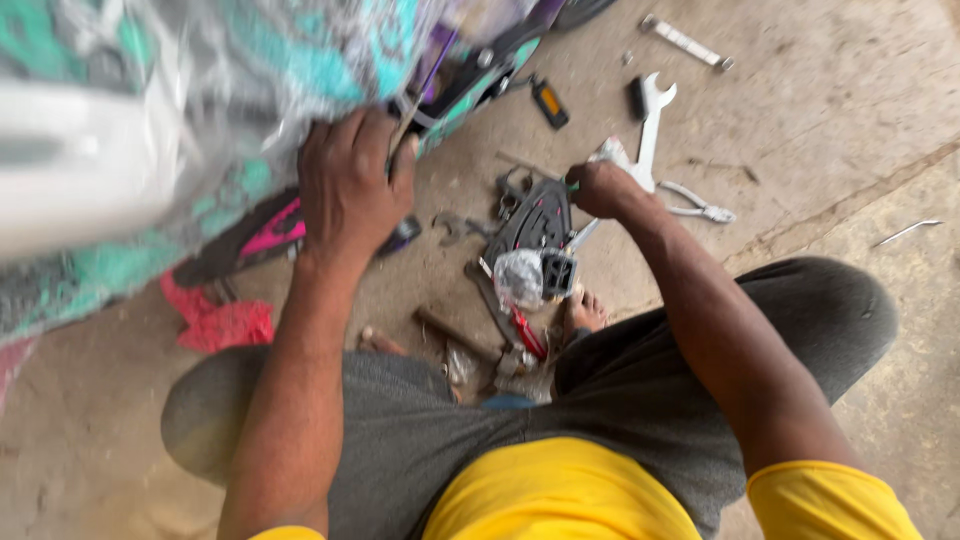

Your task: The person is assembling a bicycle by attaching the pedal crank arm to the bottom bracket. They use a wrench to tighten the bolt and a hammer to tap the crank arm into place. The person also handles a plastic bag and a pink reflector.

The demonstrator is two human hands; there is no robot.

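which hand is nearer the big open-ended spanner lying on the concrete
Right. The right hand is closed just beside the lower end of the spanner. The left hand is well off to the other side, pressed on the plastic-wrapped bicycle frame.

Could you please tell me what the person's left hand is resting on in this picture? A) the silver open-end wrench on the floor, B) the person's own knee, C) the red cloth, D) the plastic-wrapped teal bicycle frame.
D: the left hand presses flat on the plastic-wrapped teal bicycle frame, while the silver wrench and the red cloth lie untouched on the concrete floor.
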